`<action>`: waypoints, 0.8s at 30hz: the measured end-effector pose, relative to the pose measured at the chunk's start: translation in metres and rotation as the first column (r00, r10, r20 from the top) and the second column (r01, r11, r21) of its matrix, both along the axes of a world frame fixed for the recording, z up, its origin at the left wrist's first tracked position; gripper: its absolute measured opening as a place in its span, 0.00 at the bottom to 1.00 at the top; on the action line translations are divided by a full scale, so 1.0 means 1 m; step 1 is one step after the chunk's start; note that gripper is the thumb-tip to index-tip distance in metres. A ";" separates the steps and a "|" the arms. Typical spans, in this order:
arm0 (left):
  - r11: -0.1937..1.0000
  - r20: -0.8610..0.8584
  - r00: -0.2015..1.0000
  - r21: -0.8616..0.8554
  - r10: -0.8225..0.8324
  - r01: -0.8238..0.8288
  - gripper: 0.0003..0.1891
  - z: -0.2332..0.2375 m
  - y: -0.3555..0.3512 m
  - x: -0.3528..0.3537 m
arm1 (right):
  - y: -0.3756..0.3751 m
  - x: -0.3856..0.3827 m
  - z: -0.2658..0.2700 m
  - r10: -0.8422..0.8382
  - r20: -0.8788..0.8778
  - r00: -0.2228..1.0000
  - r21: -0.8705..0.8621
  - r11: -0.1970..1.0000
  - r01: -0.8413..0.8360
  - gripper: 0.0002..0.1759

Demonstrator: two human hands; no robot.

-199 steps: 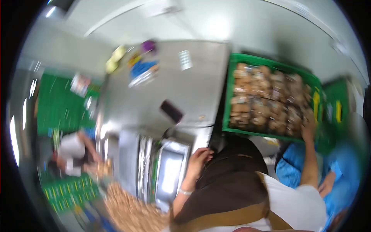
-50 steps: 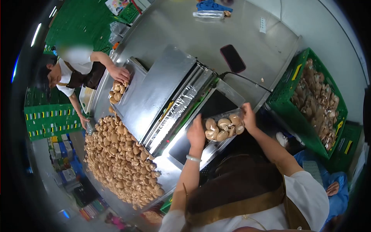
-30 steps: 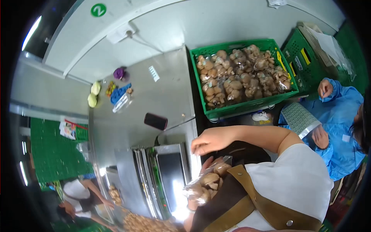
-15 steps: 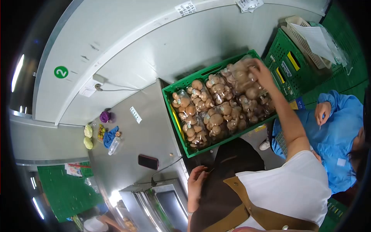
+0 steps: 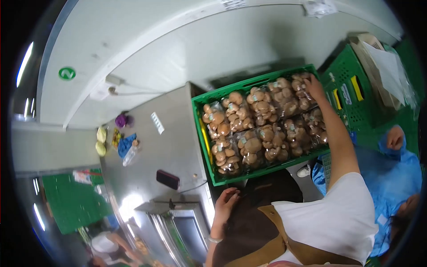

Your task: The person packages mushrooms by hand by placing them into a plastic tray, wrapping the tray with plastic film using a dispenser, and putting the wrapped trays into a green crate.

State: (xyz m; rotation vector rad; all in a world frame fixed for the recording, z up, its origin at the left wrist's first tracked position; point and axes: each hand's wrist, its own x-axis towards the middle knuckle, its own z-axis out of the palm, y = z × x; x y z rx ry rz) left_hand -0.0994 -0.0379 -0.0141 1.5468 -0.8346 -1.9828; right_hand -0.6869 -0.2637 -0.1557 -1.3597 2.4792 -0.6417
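Mushroom packs point(image 5: 250, 149) in a green crate point(image 5: 262, 82), ten, two rows of five

Packs: clear-wrapped brown mushrooms, side by side inside the crate, which stands next to the steel counter point(image 5: 147, 153) and against the wall.
Right hand point(image 5: 315, 87): over the end pack of the wall-side row, fingers touching it; whether the grip is closed on it, cannot tell.
Left hand point(image 5: 227, 198): at the dark apron point(image 5: 255, 209), grip slack, fingers loosely curled, nothing seen in it.
On the counter: dark phone point(image 5: 167, 179), lying flat; white label strip point(image 5: 157, 123); blue cloth point(image 5: 127, 146); purple round item point(image 5: 121, 120), near the wall.
Right side: second green crate point(image 5: 347, 91), yellow-marked; one person in a blue garment point(image 5: 382, 173), slightly blurred.
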 end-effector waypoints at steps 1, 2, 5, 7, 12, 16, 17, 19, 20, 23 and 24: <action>1.000 0.011 1.000 -0.003 -0.007 0.007 0.14 0.001 0.003 0.001 | 0.006 0.009 0.007 0.002 -0.123 0.992 -0.010 1.000 -0.003 0.30; 1.000 0.021 1.000 -0.010 -0.009 0.009 0.14 0.003 0.004 0.003 | 0.013 0.023 0.021 0.006 -0.244 0.970 -0.030 0.999 -0.013 0.29; 0.996 0.079 0.997 -0.085 -0.005 0.012 0.14 -0.015 0.014 0.013 | 0.019 0.073 0.061 0.068 -0.469 0.881 -0.164 0.973 -0.163 0.26; 0.987 0.129 0.991 -0.163 0.017 0.005 0.15 -0.016 0.024 0.021 | 0.022 0.067 0.020 0.294 -0.285 0.912 -0.280 0.885 -0.372 0.27; 0.952 0.312 0.949 -0.301 0.044 0.055 0.17 -0.004 0.050 0.048 | -0.011 0.001 -0.032 0.433 -0.316 0.844 -0.086 0.873 -0.480 0.25; 0.933 0.358 0.894 -0.327 0.268 -0.148 0.17 -0.005 0.096 0.078 | -0.057 0.115 0.014 0.369 -0.593 0.716 -0.221 0.780 -0.585 0.26; 0.926 0.346 0.886 -0.324 0.308 -0.195 0.17 -0.008 0.110 0.088 | -0.044 0.163 0.039 0.422 -0.597 0.682 -0.307 0.666 -0.680 0.26; 0.886 0.309 0.853 -0.343 0.420 -0.312 0.17 -0.015 0.144 0.115 | -0.008 0.316 0.112 0.704 -0.429 0.566 -0.269 0.498 -0.824 0.24; 0.863 0.287 0.836 -0.352 0.467 -0.361 0.17 -0.018 0.162 0.131 | 0.007 0.373 0.131 0.818 -0.398 0.415 -0.243 0.343 -0.908 0.23; 0.724 0.044 0.772 -0.384 0.634 -0.573 0.15 -0.019 0.223 0.196 | 0.060 0.523 0.182 0.953 -0.302 -0.010 -0.081 -0.036 -0.996 0.18; 0.636 -0.077 0.717 -0.404 0.692 -0.657 0.15 -0.015 0.246 0.221 | 0.077 0.561 0.189 0.925 -0.369 -0.097 -0.062 -0.128 -0.990 0.18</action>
